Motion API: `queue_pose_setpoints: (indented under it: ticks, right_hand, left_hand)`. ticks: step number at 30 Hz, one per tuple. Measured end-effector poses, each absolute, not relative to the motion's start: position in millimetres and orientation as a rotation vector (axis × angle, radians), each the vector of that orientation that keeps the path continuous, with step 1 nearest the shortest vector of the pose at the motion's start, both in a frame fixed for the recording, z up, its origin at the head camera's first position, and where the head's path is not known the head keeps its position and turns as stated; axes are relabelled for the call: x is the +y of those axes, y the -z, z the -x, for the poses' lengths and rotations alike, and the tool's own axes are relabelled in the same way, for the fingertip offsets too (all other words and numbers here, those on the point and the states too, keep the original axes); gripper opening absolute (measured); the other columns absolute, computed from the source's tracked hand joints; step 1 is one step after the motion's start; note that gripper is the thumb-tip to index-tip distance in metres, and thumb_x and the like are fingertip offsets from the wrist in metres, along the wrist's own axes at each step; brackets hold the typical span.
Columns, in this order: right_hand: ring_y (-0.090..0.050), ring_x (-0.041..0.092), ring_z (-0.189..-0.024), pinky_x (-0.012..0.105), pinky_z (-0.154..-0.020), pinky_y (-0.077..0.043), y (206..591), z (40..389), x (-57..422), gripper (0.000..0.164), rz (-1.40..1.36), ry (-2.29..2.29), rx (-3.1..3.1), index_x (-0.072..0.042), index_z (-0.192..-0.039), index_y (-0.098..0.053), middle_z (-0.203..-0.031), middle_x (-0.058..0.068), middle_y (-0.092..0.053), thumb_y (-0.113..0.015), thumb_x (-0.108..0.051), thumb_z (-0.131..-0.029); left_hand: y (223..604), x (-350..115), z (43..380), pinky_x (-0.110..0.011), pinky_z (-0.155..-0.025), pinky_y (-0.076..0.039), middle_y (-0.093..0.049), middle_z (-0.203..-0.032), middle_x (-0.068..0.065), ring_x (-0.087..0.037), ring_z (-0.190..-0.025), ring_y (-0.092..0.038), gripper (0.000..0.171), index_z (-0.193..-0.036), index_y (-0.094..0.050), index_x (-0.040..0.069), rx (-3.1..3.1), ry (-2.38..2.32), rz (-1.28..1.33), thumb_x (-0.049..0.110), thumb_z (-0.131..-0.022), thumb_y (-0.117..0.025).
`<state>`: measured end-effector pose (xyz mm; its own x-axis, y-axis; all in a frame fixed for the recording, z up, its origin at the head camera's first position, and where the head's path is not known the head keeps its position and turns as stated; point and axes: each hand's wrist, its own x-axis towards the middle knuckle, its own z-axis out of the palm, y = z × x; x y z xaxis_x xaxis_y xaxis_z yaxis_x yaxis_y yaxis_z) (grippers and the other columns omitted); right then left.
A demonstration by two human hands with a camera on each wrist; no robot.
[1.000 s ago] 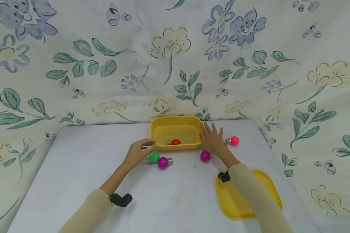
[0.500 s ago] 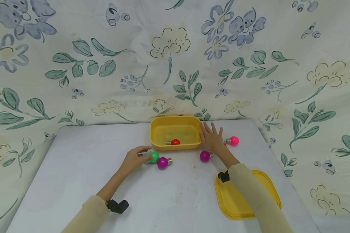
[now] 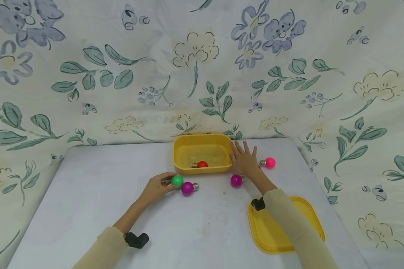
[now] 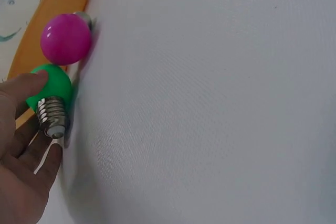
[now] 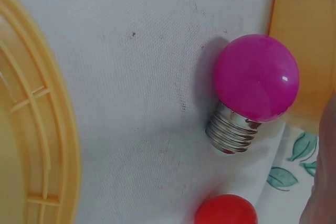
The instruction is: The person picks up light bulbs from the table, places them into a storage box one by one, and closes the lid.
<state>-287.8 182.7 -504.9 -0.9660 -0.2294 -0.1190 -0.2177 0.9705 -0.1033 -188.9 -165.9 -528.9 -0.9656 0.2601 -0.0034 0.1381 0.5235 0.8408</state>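
Observation:
My left hand (image 3: 156, 188) pinches a green light bulb (image 3: 177, 181) at the table's middle left. In the left wrist view the thumb presses on its green globe (image 4: 59, 83), with the metal screw base (image 4: 51, 116) between thumb and fingers. Just right of it lies a purple bulb (image 3: 187, 188). The yellow box (image 3: 202, 170) stands behind them, holding a red bulb (image 3: 202, 164). At the box's right side rests my right hand (image 3: 245, 163), fingers spread and straight. Near that wrist lies another purple bulb (image 3: 236, 181), shown close in the right wrist view.
A pink bulb (image 3: 270, 163) lies right of my right hand. Another red bulb (image 5: 227, 211) is partly hidden behind that hand in the head view. A yellow lid (image 3: 269, 235) lies at the front right, under the right forearm. Flowered cloth hangs behind the white table (image 3: 195, 239).
My left hand has drawn back from the box's left front corner, come down to the green bulb and taken hold of it. My right hand stays at the box.

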Motion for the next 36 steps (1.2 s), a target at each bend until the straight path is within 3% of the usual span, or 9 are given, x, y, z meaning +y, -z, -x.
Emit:
queue_pose_setpoints:
  ticks: [15,36]
  right_hand:
    - [0.005,0.034,-0.151,0.066,-0.113,0.007,505,288,183,0.059,0.345,0.131,2.987,-0.024,-0.162,-0.007,-0.167,0.002,-0.006,-0.017,-0.045,-0.108]
    - [0.005,0.035,-0.151,0.066,-0.112,0.01,502,287,183,0.059,0.343,0.135,2.979,-0.023,-0.162,-0.008,-0.166,0.004,-0.007,-0.02,-0.043,-0.108]
  left_hand:
    - [528,-167,186,-0.049,-0.102,-0.046,-0.062,-0.13,-0.02,-0.038,-0.123,-0.056,0.048,-0.132,-0.06,0.0,2.667,-1.462,-0.349,0.015,-0.089,-0.076]
    - [490,-169,200,-0.047,-0.099,-0.048,-0.062,-0.13,-0.022,-0.038,-0.12,-0.058,0.046,-0.13,-0.06,-0.005,2.756,-1.553,-0.47,0.006,-0.088,-0.075]
